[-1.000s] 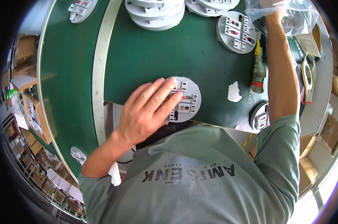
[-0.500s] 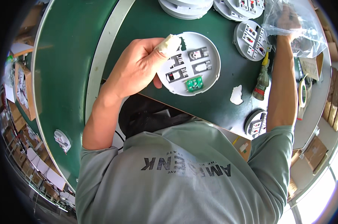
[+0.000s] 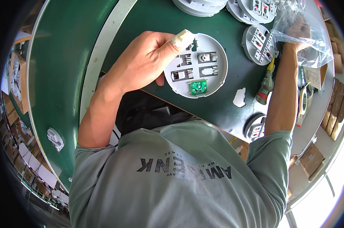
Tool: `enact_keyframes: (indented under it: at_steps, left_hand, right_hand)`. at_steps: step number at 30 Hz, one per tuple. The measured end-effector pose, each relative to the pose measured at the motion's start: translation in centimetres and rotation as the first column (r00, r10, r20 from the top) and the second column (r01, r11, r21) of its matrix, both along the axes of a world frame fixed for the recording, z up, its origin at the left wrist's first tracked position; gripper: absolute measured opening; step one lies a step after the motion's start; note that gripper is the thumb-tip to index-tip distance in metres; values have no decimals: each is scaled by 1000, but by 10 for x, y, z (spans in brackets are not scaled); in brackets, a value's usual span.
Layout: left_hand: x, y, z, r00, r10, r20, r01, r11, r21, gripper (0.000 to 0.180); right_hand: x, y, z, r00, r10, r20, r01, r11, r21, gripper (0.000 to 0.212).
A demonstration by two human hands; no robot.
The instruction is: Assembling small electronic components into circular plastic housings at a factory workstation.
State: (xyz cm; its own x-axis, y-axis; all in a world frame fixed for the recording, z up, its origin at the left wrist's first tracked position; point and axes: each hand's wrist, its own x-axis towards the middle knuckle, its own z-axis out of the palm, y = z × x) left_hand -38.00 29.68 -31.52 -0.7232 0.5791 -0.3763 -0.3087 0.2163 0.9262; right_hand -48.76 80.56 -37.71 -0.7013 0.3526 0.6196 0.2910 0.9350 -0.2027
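Observation:
My left hand [image 3: 149,62] grips the left rim of a round grey plastic housing [image 3: 215,81], its thumb, wrapped in pale tape, lying over the edge. Inside the housing are several dark slots with metal contacts and a small green circuit board [image 3: 198,87] near the lower edge. At the upper right, my right hand [image 3: 299,30] reaches into a clear plastic bag [image 3: 316,49]. Its fingers are blurred behind the film, so what they hold, if anything, is hidden. Beside that forearm lies an electric screwdriver [image 3: 264,87] with a yellow tip end and a wrapped body.
Stacked grey housings [image 3: 200,7] stand at the far edge, with more round housings [image 3: 258,45] to their right and one [image 3: 255,127] near the front edge. A torn white scrap [image 3: 239,97] and a tape roll [image 3: 303,100] lie nearby. A white part [image 3: 55,139] rests on the left green surface.
The view has shifted slightly. My left hand still holds the housing, now turned a little more level. My right hand stays inside the plastic bag.

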Motion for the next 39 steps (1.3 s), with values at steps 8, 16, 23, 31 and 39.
enact_keyframes:
  at_steps: [8,16,23,31,39]
  left_hand:
    - [0,-4,-3,999,-31,-29,31,999,-8,58]
    - [-3,0,-1,999,-31,-32,31,999,22,57]
    - [-1,-7,7,1000,8,-22,-9,999,-52,58]
    - [-4,-10,4,1000,-18,-3,18,1000,-8,55]
    - [-6,-11,1,999,-50,-4,50,998,40,52]
  right_hand:
    - [2,-10,-4,996,62,-57,-57,994,96,30]
    - [3,29,-15,961,226,-162,-241,967,-80,30]
    - [15,-53,18,991,112,-71,-112,994,14,29]
    - [12,-65,23,995,-57,-79,37,972,-232,38]
    - [14,-59,21,990,-67,-123,35,969,-243,38]
